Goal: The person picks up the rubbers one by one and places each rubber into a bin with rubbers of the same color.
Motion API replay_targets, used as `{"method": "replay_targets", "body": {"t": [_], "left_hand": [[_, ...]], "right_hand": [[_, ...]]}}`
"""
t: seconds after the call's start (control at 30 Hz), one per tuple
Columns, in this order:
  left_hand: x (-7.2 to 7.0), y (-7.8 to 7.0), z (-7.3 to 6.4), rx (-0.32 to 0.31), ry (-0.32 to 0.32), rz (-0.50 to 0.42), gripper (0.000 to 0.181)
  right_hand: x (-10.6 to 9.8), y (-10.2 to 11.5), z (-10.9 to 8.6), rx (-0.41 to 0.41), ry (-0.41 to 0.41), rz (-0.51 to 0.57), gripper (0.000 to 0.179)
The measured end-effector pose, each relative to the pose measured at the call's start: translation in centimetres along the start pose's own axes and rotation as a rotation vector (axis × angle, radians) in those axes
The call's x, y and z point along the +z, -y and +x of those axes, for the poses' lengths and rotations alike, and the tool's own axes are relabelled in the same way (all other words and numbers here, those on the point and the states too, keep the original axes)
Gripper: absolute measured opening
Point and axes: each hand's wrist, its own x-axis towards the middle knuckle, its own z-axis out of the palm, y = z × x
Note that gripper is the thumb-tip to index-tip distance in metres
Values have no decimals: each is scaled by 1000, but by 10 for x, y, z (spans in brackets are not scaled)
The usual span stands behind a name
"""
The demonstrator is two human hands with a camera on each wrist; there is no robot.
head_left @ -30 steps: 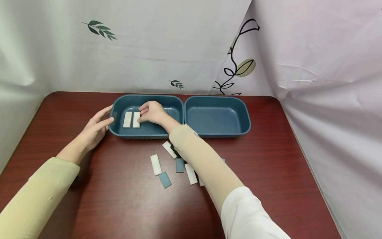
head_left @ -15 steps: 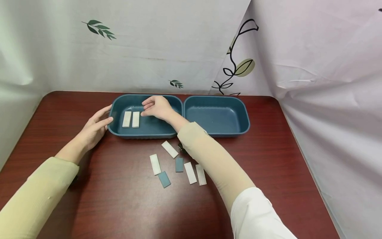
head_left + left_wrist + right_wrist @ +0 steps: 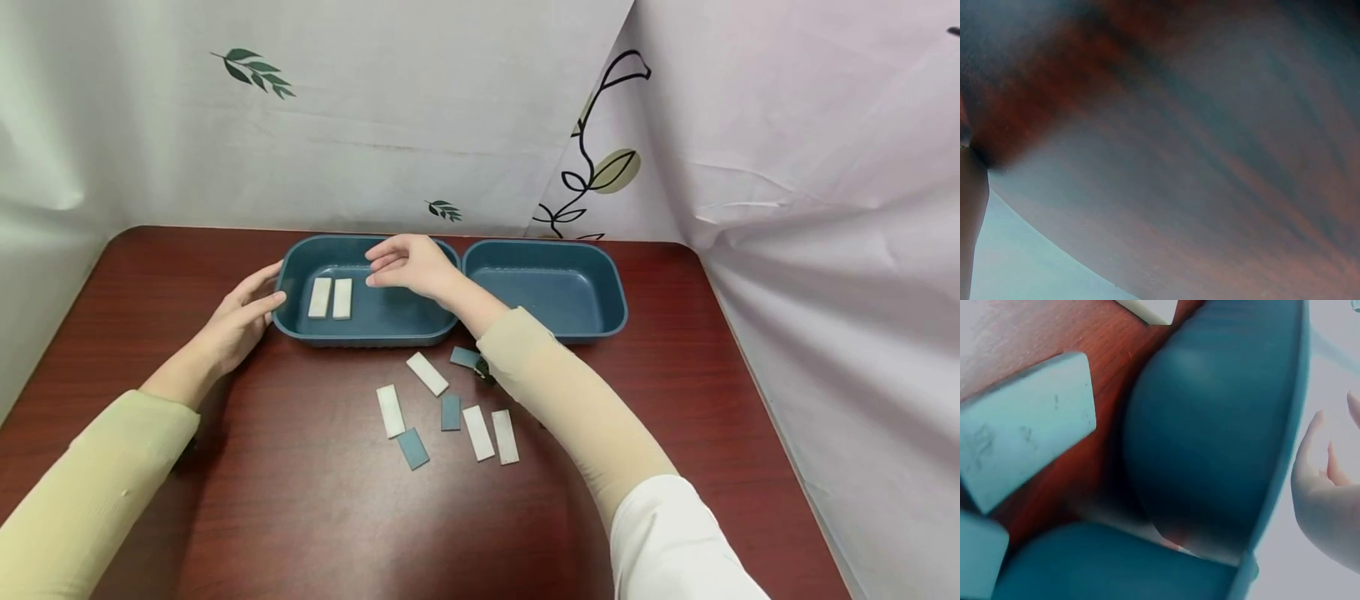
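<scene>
We had a bright head view, soft glare on the tabletop (image 3: 322, 525); left wrist was dim and blurred, right wrist washed out at right.

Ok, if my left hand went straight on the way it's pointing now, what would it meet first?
Probably the left blue tray: your left hand points toward its left end, with the fingertips right at the wall, apparently touching it, though exact contact is hard to confirm.
</scene>
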Motion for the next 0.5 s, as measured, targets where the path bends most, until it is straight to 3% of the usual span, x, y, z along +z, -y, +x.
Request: {"method": "replay_targets", "body": {"t": [0.5], "left_hand": [[1, -1, 0, 3, 0, -1, 49]], "right_hand": [[-31, -2, -42, -61, 52, -12, 39]]}}
